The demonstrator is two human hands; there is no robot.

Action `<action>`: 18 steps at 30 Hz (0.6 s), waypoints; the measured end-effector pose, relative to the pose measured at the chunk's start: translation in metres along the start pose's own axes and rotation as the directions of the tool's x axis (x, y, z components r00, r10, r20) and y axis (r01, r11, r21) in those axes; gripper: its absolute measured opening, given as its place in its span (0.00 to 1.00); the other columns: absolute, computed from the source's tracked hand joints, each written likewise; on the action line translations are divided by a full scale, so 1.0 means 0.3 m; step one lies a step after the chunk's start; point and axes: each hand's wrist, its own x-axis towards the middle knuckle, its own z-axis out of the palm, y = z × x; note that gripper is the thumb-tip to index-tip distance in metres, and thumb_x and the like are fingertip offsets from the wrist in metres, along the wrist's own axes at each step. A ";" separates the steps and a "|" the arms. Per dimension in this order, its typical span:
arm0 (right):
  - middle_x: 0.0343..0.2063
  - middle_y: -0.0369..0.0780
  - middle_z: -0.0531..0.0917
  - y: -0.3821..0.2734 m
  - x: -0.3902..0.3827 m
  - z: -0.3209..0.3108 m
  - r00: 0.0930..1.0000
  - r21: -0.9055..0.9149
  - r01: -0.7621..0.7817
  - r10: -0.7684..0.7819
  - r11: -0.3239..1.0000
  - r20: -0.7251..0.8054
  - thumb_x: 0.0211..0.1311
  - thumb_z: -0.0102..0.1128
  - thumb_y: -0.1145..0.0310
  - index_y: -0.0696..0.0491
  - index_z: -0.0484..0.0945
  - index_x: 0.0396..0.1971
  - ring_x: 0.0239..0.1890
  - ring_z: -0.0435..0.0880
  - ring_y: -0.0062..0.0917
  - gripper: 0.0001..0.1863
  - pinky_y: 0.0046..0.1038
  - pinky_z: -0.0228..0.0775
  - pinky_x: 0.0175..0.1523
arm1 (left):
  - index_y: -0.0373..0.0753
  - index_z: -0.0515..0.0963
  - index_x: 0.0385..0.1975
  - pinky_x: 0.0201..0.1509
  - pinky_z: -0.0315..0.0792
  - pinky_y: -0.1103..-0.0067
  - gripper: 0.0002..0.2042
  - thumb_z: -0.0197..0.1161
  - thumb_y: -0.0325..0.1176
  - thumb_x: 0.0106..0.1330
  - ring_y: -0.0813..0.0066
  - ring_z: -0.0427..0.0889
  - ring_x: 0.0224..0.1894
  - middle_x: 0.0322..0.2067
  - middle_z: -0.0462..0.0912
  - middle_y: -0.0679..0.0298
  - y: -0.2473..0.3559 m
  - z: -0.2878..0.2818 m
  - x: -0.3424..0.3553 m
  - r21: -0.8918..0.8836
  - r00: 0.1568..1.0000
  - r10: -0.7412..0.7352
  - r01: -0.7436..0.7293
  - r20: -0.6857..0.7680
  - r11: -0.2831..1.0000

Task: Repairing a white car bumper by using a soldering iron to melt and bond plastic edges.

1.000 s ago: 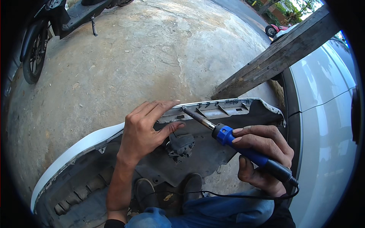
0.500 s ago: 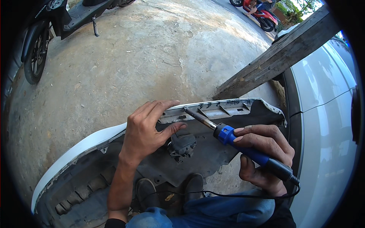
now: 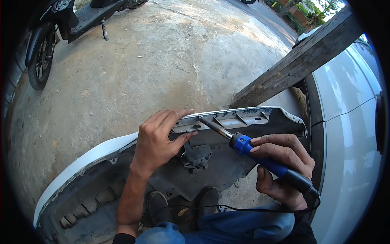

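My left hand (image 3: 158,140) grips the top edge of a white car bumper (image 3: 83,158), fingers over the rim and thumb below it. My right hand (image 3: 286,166) holds a blue-handled soldering iron (image 3: 243,145). Its metal tip rests at the bumper's mounting strip (image 3: 229,122), just right of my left fingertips, where dark melted-looking marks run along the rim. A black plastic housing (image 3: 194,156) sits on the bumper's dark inner side, below my left thumb. The iron's black cord (image 3: 256,210) loops down from the handle and runs left across my knee.
A black scooter (image 3: 65,28) stands at the upper left on concrete ground (image 3: 142,69). A weathered wooden post (image 3: 284,71) slants up at the right, beside a white car (image 3: 347,150). My shoes are below. A road, trees and part of a wheel show at the top.
The red motorbike on the road has moved left, leaving only a wheel at the top edge. My hands and the iron's tip have shifted very slightly right in the picture.
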 end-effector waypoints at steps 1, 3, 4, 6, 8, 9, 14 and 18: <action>0.39 0.44 0.85 0.000 -0.002 0.001 1.000 -0.007 -0.006 0.006 1.000 -0.003 0.55 0.72 0.65 0.53 0.85 0.40 0.43 0.89 0.33 0.14 0.34 0.82 0.50 | 0.38 0.83 0.49 0.47 0.79 0.67 0.22 0.78 0.33 0.52 0.57 0.87 0.44 0.41 0.88 0.57 0.000 0.001 -0.001 -0.002 1.000 -0.005 0.005 0.001 1.000; 0.39 0.44 0.85 0.000 -0.003 0.000 1.000 -0.013 -0.010 0.010 1.000 -0.006 0.55 0.72 0.65 0.53 0.85 0.40 0.43 0.89 0.33 0.14 0.35 0.82 0.50 | 0.38 0.83 0.49 0.47 0.79 0.67 0.22 0.78 0.33 0.52 0.57 0.86 0.44 0.41 0.88 0.57 0.001 0.001 -0.002 -0.001 1.000 -0.009 0.009 0.000 1.000; 0.39 0.44 0.85 0.001 -0.002 -0.003 1.000 -0.014 -0.013 0.013 1.000 -0.001 0.55 0.72 0.65 0.53 0.86 0.40 0.44 0.89 0.33 0.14 0.35 0.82 0.50 | 0.38 0.84 0.49 0.47 0.79 0.68 0.22 0.78 0.33 0.52 0.57 0.86 0.44 0.41 0.88 0.57 0.001 -0.001 -0.002 -0.001 1.000 -0.012 0.012 0.000 1.000; 0.39 0.44 0.85 -0.002 -0.001 -0.006 1.000 -0.019 -0.013 0.013 1.000 0.001 0.55 0.72 0.65 0.53 0.86 0.41 0.44 0.89 0.33 0.14 0.35 0.82 0.50 | 0.39 0.84 0.49 0.47 0.79 0.67 0.22 0.78 0.33 0.52 0.57 0.86 0.43 0.41 0.88 0.57 -0.002 0.002 -0.001 0.003 1.000 -0.006 0.006 -0.007 1.000; 0.39 0.44 0.85 -0.009 -0.001 -0.011 0.999 -0.023 -0.037 0.037 0.999 -0.001 0.55 0.72 0.65 0.52 0.86 0.40 0.43 0.89 0.33 0.14 0.35 0.82 0.50 | 0.39 0.84 0.49 0.47 0.79 0.67 0.22 0.78 0.33 0.52 0.57 0.86 0.43 0.41 0.88 0.57 0.002 0.003 0.004 0.002 1.000 0.005 -0.005 -0.015 1.000; 0.39 0.44 0.85 -0.006 0.000 -0.010 0.999 -0.020 -0.035 0.035 0.999 -0.003 0.55 0.72 0.65 0.52 0.86 0.40 0.43 0.89 0.33 0.14 0.35 0.82 0.50 | 0.39 0.84 0.49 0.49 0.79 0.67 0.23 0.79 0.32 0.51 0.56 0.86 0.45 0.42 0.88 0.55 0.004 0.001 0.003 -0.007 1.000 -0.023 0.023 0.004 1.000; 0.40 0.44 0.86 -0.005 0.005 -0.015 0.999 -0.016 -0.022 0.023 1.000 0.038 0.54 0.72 0.67 0.53 0.86 0.40 0.44 0.89 0.33 0.13 0.35 0.82 0.50 | 0.39 0.84 0.49 0.51 0.79 0.66 0.23 0.79 0.32 0.51 0.55 0.86 0.47 0.43 0.88 0.55 0.005 -0.004 -0.004 -0.001 0.998 -0.052 0.052 0.028 0.999; 0.41 0.44 0.86 -0.009 0.004 -0.017 0.999 -0.007 -0.019 0.019 1.000 0.040 0.53 0.72 0.69 0.53 0.86 0.41 0.45 0.89 0.34 0.14 0.35 0.82 0.51 | 0.39 0.84 0.48 0.50 0.79 0.67 0.22 0.79 0.32 0.52 0.55 0.86 0.47 0.43 0.88 0.55 0.009 -0.001 -0.002 0.007 0.999 -0.042 0.042 0.011 0.999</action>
